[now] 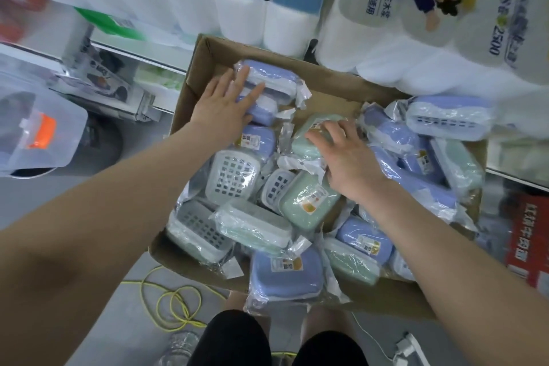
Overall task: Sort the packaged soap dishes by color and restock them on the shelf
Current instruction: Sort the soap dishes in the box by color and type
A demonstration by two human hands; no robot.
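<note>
We are looking down into a cardboard box (190,92) sitting on the floor, filled with packaged soap dishes in purple, green and white, each in clear plastic wrap. Our left hand (221,104) is reaching to the far left corner of the box, its fingers (237,76) stretched out almost straight and lying flat on a stack of purple soap dishes (273,80); it is pressing on them rather than gripping. Our right hand (346,154) is resting near the middle of the box, its fingers (318,138) spread and lightly bent over a green soap dish (309,142), touching its top; we cannot tell whether it is actually gripping it. Another green soap dish (306,205) is lying just below that wrist, and more purple ones are piling along the right side of the box. Packs of toilet paper (246,18) are standing beyond the box, and a yellow cable (175,303) is curling on the floor near our knees.
</note>
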